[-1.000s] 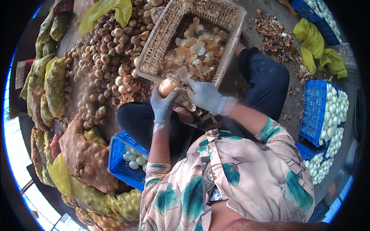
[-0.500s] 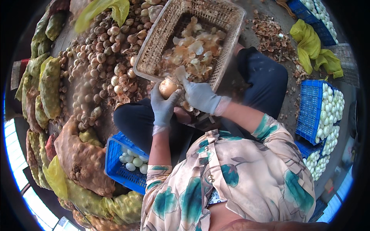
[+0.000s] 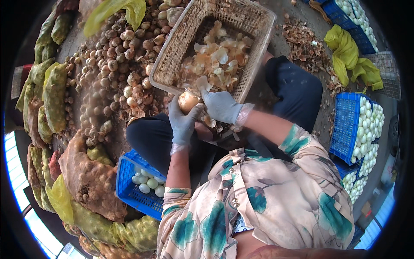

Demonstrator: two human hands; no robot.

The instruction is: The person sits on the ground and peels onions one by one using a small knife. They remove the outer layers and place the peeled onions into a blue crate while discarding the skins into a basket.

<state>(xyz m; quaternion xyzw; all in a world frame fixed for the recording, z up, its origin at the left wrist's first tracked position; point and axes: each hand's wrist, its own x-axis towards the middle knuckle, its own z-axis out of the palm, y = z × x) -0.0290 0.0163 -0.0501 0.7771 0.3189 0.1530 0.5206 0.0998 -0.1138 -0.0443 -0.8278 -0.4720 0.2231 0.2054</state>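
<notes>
Left hand (image 3: 183,123): gloved, centre of frame; your fingers wrap the onion (image 3: 189,102) from below and hold it.
Right hand (image 3: 221,106): gloved, just right of the onion; your fingers are curled against its upper side, pinching at a flake of skin.
Onion: pale brown, partly skinned, held between both your hands just under the near rim of the basket.
Basket (image 3: 172,56): woven, tan, upper centre of frame, tilted toward you.
Peels (image 3: 217,58): loose papery skins heaped inside the basket.
Unpeeled heap (image 3: 108,73): brown onions spread across the floor, upper left, touching the basket's left side.
Near crate (image 3: 125,190): blue plastic, lower left beside your left knee; a few white peeled onions (image 3: 146,183) lie in it.
Far crates (image 3: 345,129): blue, right edge of frame, filled with white peeled onions.
Mesh sacks (image 3: 54,97): yellow-green, full, lined along the left rim.
Yellow cloth (image 3: 347,54): crumpled, upper right, on the floor near scattered skins.
</notes>
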